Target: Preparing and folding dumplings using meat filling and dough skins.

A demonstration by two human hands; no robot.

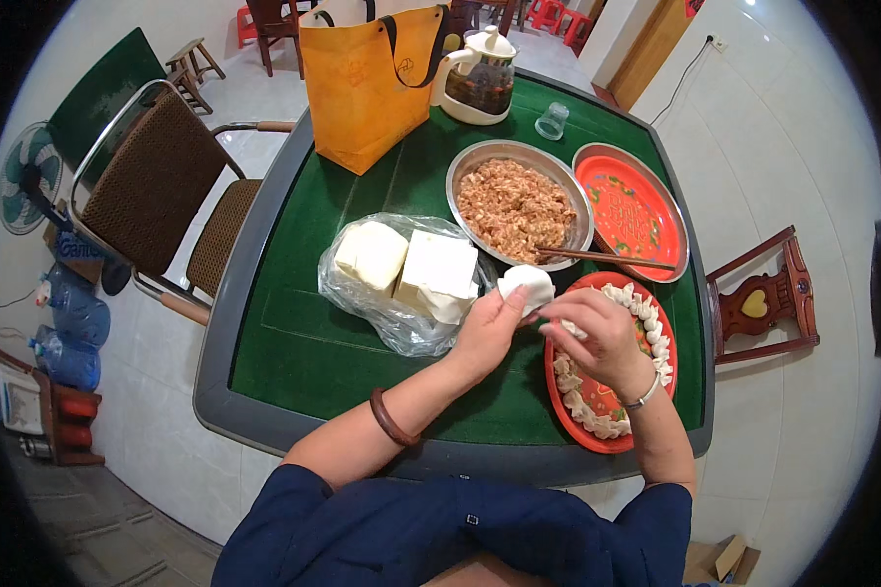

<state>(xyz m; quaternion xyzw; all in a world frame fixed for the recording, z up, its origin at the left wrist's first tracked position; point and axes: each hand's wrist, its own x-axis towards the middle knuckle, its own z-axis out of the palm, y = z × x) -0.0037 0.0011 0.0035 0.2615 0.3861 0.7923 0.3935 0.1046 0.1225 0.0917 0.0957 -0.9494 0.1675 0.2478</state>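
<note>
My left hand (493, 323) holds white dough wrappers (526, 287) in front of the filling bowl, the thumb lying over their near edge. My right hand (602, 339) is just beside it, above the near tray, with a small folded dumpling (575, 329) between thumb and fingers. Folded dumplings (657, 339) line the rim of the red oval tray (553, 381). Minced filling (514, 202) fills much of a steel bowl (457, 163); wooden chopsticks (609, 257) rest across it and the far tray. Stacked wrappers (437, 265) lie in a clear plastic bag (404, 330) left of my hands.
A second red patterned tray (631, 213) sits in a metal one, right of the bowl. Farther back on the green table (323, 389) stand an orange bag (371, 95), a glass teapot (481, 84) and upturned plastic cups (553, 122). Chairs (143, 165) flank the table.
</note>
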